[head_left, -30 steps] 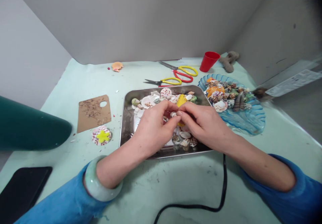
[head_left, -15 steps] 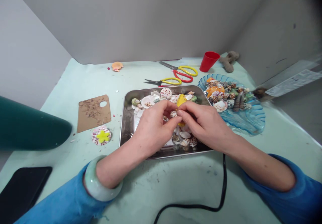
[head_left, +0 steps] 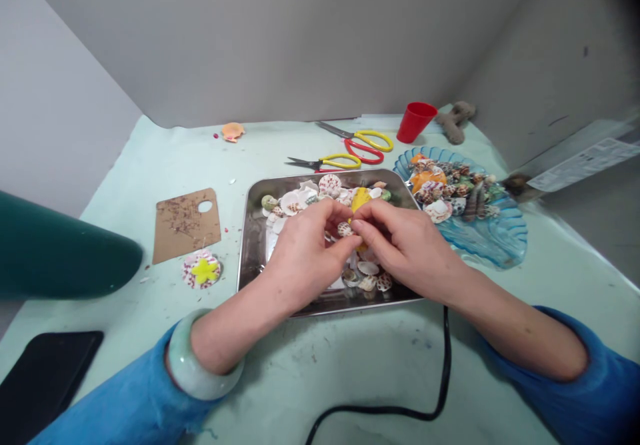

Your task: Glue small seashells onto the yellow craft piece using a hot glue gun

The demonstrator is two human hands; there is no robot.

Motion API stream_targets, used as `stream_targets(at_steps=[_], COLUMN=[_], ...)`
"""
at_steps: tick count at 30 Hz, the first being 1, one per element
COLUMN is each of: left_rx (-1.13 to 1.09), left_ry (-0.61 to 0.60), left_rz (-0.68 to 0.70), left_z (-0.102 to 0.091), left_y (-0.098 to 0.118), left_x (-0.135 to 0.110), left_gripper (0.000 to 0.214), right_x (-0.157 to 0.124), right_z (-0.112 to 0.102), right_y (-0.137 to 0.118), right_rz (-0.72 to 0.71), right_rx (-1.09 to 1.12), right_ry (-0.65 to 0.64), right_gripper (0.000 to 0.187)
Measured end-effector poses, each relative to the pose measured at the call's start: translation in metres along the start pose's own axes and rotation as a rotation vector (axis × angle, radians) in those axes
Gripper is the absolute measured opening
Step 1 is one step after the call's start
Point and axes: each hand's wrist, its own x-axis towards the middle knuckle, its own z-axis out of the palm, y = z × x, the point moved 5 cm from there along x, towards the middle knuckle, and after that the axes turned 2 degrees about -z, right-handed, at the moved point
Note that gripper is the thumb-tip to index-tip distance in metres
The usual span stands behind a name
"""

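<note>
Both hands meet over a steel tray point(head_left: 253, 245) full of seashells. My left hand point(head_left: 305, 255) and my right hand point(head_left: 405, 245) pinch a small speckled shell point(head_left: 345, 229) together between their fingertips, just above the tray's middle. A yellow shell point(head_left: 360, 199) lies right behind the fingers, with white and spotted shells around it. More shells show under the hands near the tray's front edge.
A blue glass dish point(head_left: 493, 241) heaped with shells stands right of the tray. Behind lie two scissors point(head_left: 345, 161), a red cup point(head_left: 415, 121) and an orange shell point(head_left: 233, 131). Left: a cardboard piece point(head_left: 185, 226), a decorated shell point(head_left: 202, 270), a dark green object point(head_left: 55, 248), a black phone point(head_left: 43, 378). A black cable point(head_left: 440, 378) runs in front.
Almost nothing has moved; the fingertips shifted slightly while turning the small speckled shell, which now shows a bit more between them.
</note>
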Motion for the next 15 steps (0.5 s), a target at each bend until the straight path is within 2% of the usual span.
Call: stream_targets(at_steps=[15], left_rx=[0.006], left_ry=[-0.014], left_rz=[0.02], left_z=[0.0012], left_y=[-0.0009], left_x=[0.0003], left_gripper=[0.019], right_x=[-0.0003], right_z=[-0.0002], right_y=[0.0013], right_rz=[-0.002], right_rx=[-0.018], right_ry=[-0.001], right_gripper=[0.014])
